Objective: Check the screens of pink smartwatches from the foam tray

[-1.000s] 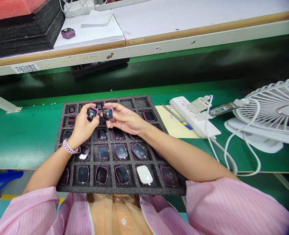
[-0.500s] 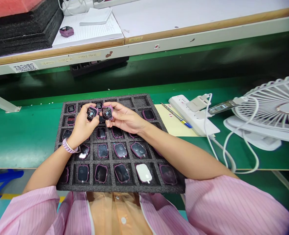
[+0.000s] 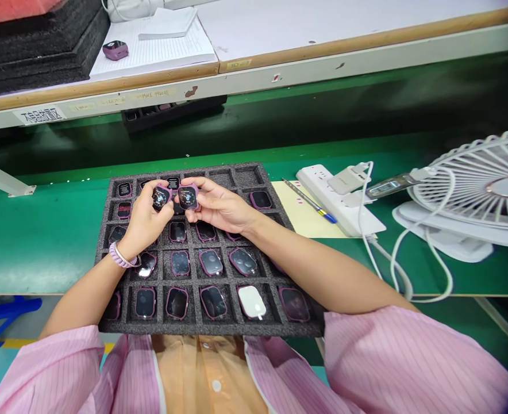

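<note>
My left hand [image 3: 146, 215] is closed on a purple-framed smartwatch body [image 3: 161, 198] with its screen lit. A second smartwatch body [image 3: 188, 197], also purple and lit with a dial, is pinched in the fingers of my right hand [image 3: 219, 206]. Both are held side by side, screens up, above the far half of a dark foam tray [image 3: 211, 332]. Several more purple watch bodies lie in the tray's square compartments, one of them with a white face up [image 3: 252, 302]. My hands and right forearm cover some compartments.
Right of the tray lie a yellow sheet [image 3: 286, 201], a pen [image 3: 310, 201], a white power strip [image 3: 340, 201] with cables, and a white fan [image 3: 491, 190]. On the shelf above are a stack of black foam [image 3: 42, 52], papers [image 3: 168, 52] and another watch body [image 3: 115, 50].
The right-hand watch's screen now shows a round dial instead of its earlier display. Both hands keep nearly the same place; the whole view shifts very slightly.
</note>
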The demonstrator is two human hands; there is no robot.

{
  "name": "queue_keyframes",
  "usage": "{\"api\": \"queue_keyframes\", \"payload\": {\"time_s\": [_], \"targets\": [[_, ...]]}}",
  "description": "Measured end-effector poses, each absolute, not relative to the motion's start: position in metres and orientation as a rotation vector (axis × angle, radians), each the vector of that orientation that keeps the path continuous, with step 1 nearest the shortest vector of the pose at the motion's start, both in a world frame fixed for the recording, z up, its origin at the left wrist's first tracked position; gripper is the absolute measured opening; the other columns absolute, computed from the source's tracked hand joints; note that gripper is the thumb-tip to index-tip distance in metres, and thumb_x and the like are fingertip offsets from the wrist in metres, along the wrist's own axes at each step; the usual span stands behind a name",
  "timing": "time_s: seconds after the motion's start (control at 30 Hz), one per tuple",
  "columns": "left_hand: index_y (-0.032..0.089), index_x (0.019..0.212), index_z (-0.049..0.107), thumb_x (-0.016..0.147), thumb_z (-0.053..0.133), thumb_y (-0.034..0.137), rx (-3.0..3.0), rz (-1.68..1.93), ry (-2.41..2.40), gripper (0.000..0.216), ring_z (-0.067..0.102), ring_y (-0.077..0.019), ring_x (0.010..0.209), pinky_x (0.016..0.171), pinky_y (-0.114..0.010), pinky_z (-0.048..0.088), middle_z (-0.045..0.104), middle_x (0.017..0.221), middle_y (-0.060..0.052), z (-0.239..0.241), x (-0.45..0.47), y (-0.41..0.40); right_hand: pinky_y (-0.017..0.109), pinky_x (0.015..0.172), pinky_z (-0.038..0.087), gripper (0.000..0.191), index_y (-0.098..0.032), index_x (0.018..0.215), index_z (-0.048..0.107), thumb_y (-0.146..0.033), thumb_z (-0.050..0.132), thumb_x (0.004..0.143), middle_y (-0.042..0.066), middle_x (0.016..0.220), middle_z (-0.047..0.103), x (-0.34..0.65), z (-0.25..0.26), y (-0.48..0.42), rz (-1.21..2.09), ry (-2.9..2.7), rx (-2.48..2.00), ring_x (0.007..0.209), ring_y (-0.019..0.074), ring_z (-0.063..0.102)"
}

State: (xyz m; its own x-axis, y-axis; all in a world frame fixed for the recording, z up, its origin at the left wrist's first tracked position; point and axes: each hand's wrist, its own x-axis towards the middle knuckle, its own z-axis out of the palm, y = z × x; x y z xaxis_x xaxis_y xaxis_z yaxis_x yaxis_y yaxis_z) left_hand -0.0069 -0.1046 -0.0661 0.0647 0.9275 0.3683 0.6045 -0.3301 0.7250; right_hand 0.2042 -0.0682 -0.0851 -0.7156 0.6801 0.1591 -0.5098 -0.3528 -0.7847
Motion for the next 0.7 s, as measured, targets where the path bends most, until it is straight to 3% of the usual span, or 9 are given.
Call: {"api": "queue_keyframes", "payload": {"time_s": [0.7], "targets": [[0.017, 0.122, 0.063, 0.084, 0.063, 0.026, 1.918, 1.175, 1.49, 0.039, 0.064, -0.0229, 0.106, 0.093, -0.034, 0.054, 0.068, 0.114, -0.009, -0.066, -0.007, -0.1038, 0.026, 0.075, 0.062, 0.051, -0.024, 0.129, 0.061, -0.028, 0.089, 0.087, 0.001, 0.11, 0.073, 0.203, -0.0842, -0.0696, 2.117, -1.109, -0.318, 0.075, 0.0126, 0.071]]}}
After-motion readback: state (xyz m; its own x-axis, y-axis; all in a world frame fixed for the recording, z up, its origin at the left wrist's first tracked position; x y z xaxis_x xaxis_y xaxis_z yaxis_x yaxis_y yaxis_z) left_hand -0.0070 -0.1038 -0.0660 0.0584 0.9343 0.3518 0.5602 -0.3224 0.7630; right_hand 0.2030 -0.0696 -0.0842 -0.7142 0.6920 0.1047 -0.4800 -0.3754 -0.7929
